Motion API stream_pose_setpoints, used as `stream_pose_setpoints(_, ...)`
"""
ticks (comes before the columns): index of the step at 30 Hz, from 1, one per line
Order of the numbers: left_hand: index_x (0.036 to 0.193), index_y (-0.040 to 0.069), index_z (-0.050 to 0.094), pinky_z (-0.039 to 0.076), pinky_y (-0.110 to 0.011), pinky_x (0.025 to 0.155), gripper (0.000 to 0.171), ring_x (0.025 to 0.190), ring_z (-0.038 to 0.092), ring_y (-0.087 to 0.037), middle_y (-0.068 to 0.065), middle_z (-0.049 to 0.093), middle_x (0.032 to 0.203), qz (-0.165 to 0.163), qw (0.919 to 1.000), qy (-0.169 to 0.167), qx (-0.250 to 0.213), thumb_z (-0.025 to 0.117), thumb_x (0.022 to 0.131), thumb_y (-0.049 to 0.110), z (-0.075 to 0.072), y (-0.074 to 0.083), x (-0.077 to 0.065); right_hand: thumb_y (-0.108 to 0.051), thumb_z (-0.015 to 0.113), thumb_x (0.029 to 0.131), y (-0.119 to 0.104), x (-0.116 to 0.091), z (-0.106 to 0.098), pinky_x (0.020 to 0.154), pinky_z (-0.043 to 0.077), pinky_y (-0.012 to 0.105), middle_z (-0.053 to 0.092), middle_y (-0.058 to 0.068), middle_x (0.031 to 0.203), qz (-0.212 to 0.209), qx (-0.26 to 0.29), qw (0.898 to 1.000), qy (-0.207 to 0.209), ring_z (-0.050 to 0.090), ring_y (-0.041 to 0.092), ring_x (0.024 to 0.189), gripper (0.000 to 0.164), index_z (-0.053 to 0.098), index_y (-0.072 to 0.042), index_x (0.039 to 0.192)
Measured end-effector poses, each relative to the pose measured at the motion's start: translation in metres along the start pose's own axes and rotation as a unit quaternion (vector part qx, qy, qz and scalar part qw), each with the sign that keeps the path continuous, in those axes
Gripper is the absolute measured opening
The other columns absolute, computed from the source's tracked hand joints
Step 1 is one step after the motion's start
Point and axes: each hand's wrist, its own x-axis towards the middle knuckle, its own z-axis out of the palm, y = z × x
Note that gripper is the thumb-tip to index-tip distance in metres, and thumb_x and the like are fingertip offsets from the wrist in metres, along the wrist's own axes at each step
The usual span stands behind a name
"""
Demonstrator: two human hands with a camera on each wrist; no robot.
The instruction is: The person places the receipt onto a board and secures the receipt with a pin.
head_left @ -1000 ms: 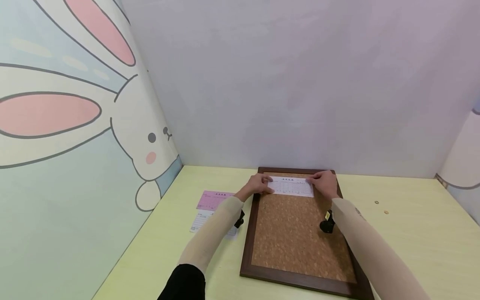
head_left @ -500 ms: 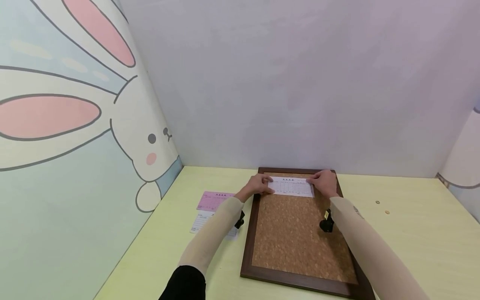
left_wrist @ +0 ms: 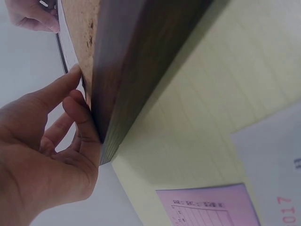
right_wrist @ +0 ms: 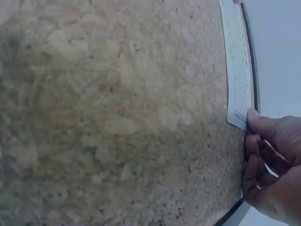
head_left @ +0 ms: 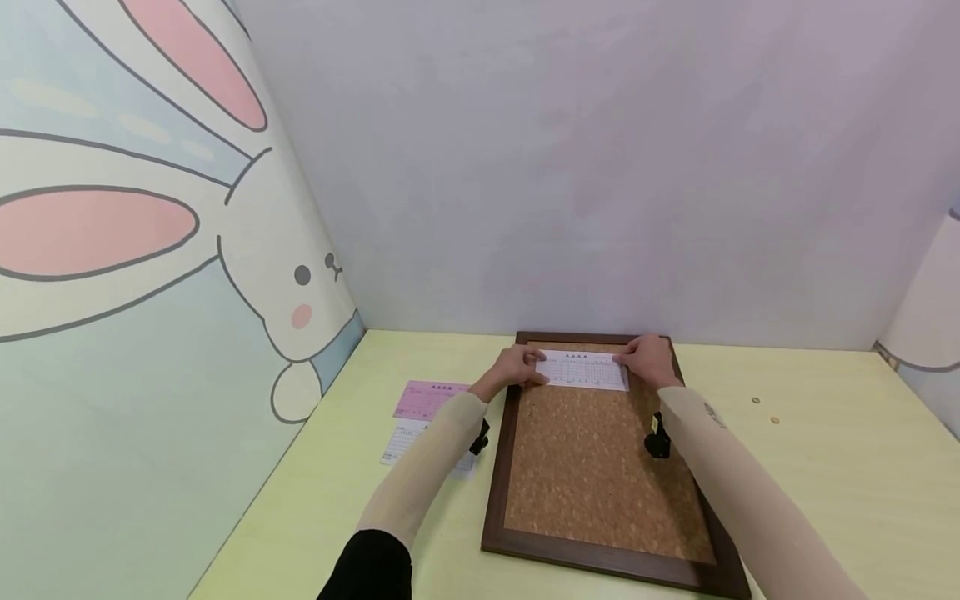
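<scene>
the white slip [head_left: 583, 370] (printed side up) lies on the corkboard [head_left: 600, 475], near its top edge: the left hand [head_left: 514, 368] pinches the slip's left end, the right hand [head_left: 649, 362] its upper right corner.

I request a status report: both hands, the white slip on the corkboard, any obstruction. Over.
Left hand touching left end of white slip, right hand at its upper right corner. Slip on corkboard, near top edge. No obstruction visible.

Corkboard [head_left: 603, 467], three views (wrist pair closest)
</scene>
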Motion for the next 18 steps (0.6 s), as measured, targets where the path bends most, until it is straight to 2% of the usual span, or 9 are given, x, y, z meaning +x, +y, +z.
stream_pose_setpoints(5,0.128,0.005,0.069,0.043,-0.019,0.055,0.045,0.061,0.049,-0.009,0.000,0.051,0.083,0.001,1.0000,0.005,0.008,0.083,0.086,0.015,0.000,0.001,0.001,-0.016,0.069,0.096,0.003,0.004,-0.005,0.063,0.042,0.027,0.074,0.021,0.089,-0.014,-0.009,0.999,-0.027,0.056,0.023,0.076,0.029,0.075,0.011,0.102)
stream_pose_setpoints(11,0.128,0.004,0.069,0.044,-0.018,0.056,0.045,0.062,0.051,-0.009,-0.001,0.055,0.087,0.014,0.9999,-0.003,0.002,0.083,0.086,0.015,0.002,0.003,0.001,-0.014,0.068,0.096,0.011,0.005,-0.005,0.063,0.043,0.028,0.073,0.021,0.090,-0.020,0.008,1.000,-0.012,0.056,0.025,0.076,0.025,0.074,0.010,0.100)
stream_pose_setpoints(18,0.127,0.005,0.069,0.044,-0.019,0.056,0.044,0.063,0.051,-0.010,-0.003,0.056,0.090,-0.003,1.0000,0.008,0.004,0.083,0.086,0.014,0.002,0.003,-0.001,-0.012,0.070,0.096,0.011,0.003,-0.002,0.065,0.044,0.028,0.074,0.026,0.099,-0.030,0.025,0.999,-0.005,0.058,0.026,0.081,0.023,0.075,0.010,0.100)
